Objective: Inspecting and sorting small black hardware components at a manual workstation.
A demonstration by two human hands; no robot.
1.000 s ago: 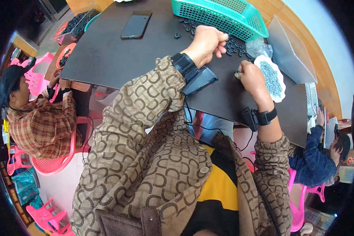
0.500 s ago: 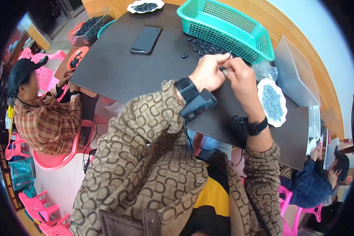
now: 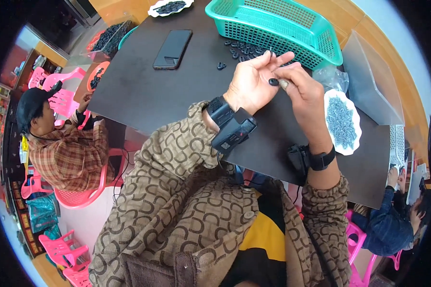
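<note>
My left hand (image 3: 253, 82) is turned palm up over the dark table, thumb and fingers apart. Close against it, my right hand (image 3: 301, 93) pinches with thumb and forefinger at a small black oval part (image 3: 273, 82), which shows in front of the left palm. Whether the part also rests on the left palm I cannot tell. Just beyond the left fingertips lies a loose pile of similar black parts (image 3: 246, 49), with one (image 3: 221, 66) apart from it. Small silvery screw-like pieces (image 3: 341, 123) fill a white scalloped plate (image 3: 354, 138) right of my right hand.
A green plastic basket (image 3: 268, 29) stands behind the pile, beside a clear bag (image 3: 333, 79) and a translucent bin (image 3: 371, 79). A phone (image 3: 173, 49) lies on the table (image 3: 129, 91). People sit at left (image 3: 64, 153) and right (image 3: 385, 222). Pink chairs (image 3: 64, 251) stand around.
My left fingers have opened from a pinch and the palm has turned up. The black part now shows more plainly at my right fingertips. The view has shifted slightly.
</note>
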